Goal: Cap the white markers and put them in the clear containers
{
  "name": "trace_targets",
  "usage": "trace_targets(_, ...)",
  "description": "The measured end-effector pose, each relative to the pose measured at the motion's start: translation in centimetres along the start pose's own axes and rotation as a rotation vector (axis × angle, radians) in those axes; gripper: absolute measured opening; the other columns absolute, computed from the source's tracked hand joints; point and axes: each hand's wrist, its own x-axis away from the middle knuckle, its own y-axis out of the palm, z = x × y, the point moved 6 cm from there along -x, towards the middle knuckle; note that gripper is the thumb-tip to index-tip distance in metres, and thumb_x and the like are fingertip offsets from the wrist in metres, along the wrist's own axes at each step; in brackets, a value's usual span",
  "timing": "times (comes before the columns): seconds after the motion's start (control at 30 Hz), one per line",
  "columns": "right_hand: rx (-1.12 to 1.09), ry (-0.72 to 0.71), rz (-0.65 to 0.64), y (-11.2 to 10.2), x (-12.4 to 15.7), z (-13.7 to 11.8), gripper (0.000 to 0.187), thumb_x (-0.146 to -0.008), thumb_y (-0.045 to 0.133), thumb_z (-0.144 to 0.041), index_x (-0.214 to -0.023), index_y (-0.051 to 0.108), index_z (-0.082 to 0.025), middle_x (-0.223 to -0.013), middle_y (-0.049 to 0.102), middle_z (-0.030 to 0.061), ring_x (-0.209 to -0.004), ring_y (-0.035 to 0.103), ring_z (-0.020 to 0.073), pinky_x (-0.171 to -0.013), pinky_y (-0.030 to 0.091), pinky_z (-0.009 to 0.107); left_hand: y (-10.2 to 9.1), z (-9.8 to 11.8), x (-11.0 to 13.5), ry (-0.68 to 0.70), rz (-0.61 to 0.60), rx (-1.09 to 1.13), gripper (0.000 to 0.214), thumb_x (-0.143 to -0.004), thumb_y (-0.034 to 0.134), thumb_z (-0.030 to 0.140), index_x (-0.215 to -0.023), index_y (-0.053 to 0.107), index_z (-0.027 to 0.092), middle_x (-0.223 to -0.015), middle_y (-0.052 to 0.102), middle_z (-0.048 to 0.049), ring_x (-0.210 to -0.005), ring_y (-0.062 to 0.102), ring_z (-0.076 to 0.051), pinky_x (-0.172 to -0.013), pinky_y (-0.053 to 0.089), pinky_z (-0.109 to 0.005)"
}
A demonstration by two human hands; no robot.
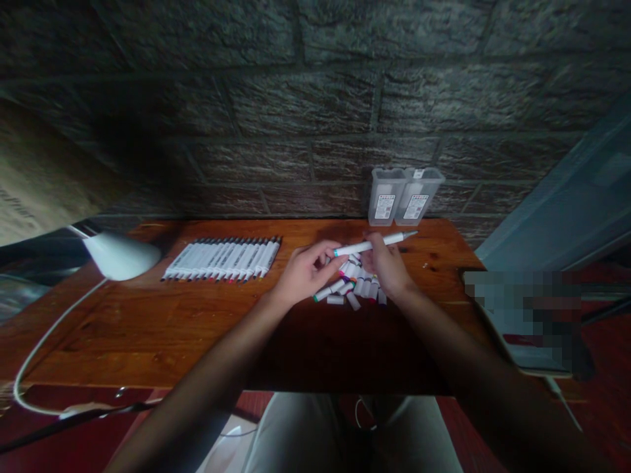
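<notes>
A white marker (355,248) with a teal end is held slantwise over the table between my two hands. My left hand (306,270) pinches its teal end with thumb and fingertips. Farther along the barrel, my right hand (388,268) grips it near the grey tip, which points right. Beneath the hands lies a loose pile of marker caps (365,288) with coloured ends, partly hidden by my right hand. A green-ended white piece (327,290) lies at the pile's left side. To the left, a neat row of white markers (221,259) lies side by side.
Two translucent plastic cases (389,202) stand against the stone wall (340,105) at the back of the wooden table (148,332). At left are a white lamp base (123,255) and its cable (46,335). A blurred-out device (535,338) sits at the right edge.
</notes>
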Motion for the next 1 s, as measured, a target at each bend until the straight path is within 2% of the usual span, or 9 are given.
trace_targets(0.13,0.095,-0.061,0.015,-0.5,-0.1,-0.8,0.04,-0.08,0.059,-0.045,-0.053,0.037,-0.024,-0.044,0.036,-0.006,-0.04,0.031,0.0095,-0.04,0.023,0.027,0.1,-0.2,-0.1,-0.009,-0.046,-0.037,0.022,-0.092,0.059,0.034,-0.102,0.066,0.015,-0.07,0.064,0.0021,-0.056,0.053,-0.008,-0.053,0.039,-0.018)
trace_targets(0.27,0.183,-0.131,-0.008,-0.9,-0.2,-1.5,0.044,-0.082,0.058,-0.051,-0.054,0.037,-0.024,-0.047,0.036,-0.0053,-0.043,0.031,0.01,-0.042,0.023,0.028,-0.1,-0.3,-0.2,-0.047,-0.08,-0.051,0.023,-0.095,0.054,0.036,-0.097,0.066,0.016,-0.07,0.068,0.001,-0.061,0.059,-0.01,-0.058,0.04,-0.02)
trace_targets(0.53,0.208,-0.139,-0.236,-0.1,0.0,-1.6,0.054,-0.083,0.059,-0.061,-0.053,0.037,-0.023,-0.048,0.033,-0.0065,-0.044,0.026,0.0088,-0.044,0.019,0.027,0.6,-0.1,-0.3,-0.079,-0.19,0.101,0.038,-0.101,0.039,0.039,-0.075,0.056,0.017,-0.067,0.063,0.0009,-0.063,0.058,-0.011,-0.066,0.043,-0.022)
trace_targets(0.7,0.306,-0.167,-0.283,-0.1,0.0,-1.9,0.06,-0.084,0.054,-0.069,-0.05,0.038,-0.022,-0.046,0.033,-0.0064,-0.044,0.028,0.0084,-0.046,0.021,0.027,0.8,0.3,-0.3,-0.101,-0.224,0.172,0.036,-0.1,0.042,0.038,-0.074,0.055,0.017,-0.065,0.06,0.002,-0.06,0.055,-0.01,-0.063,0.041,-0.021)
trace_targets(0.83,0.347,-0.2,-0.257,-0.3,-0.2,-1.9,0.06,-0.084,0.051,-0.072,-0.053,0.043,-0.02,-0.049,0.037,-0.0057,-0.046,0.031,0.0084,-0.046,0.023,0.027,1.4,0.6,0.0,-0.053,-0.284,0.088,0.034,-0.096,0.051,0.04,-0.072,0.056,0.017,-0.061,0.052,0.0041,-0.055,0.047,-0.009,-0.055,0.034,-0.021)
trace_targets(0.9,0.352,-0.235,-0.239,-0.3,-0.1,-2.1,0.058,-0.083,0.052,-0.071,-0.056,0.046,-0.02,-0.052,0.039,-0.0055,-0.047,0.032,0.0083,-0.047,0.024,0.026,1.6,0.5,0.1,-0.026,-0.282,0.02,0.034,-0.093,0.055,0.042,-0.071,0.056,0.017,-0.059,0.049,0.0049,-0.054,0.044,-0.008,-0.054,0.032,-0.021)
trace_targets(1.0,0.304,-0.251,-0.213,-0.3,-0.1,-2.2,0.054,-0.083,0.055,-0.069,-0.06,0.049,-0.02,-0.054,0.041,-0.0053,-0.048,0.034,0.0081,-0.046,0.024,0.025,1.6,-0.1,0.1,-0.042,-0.229,-0.033,0.032,-0.094,0.055,0.042,-0.075,0.059,0.016,-0.06,0.051,0.0046,-0.054,0.045,-0.008,-0.054,0.032,-0.021)
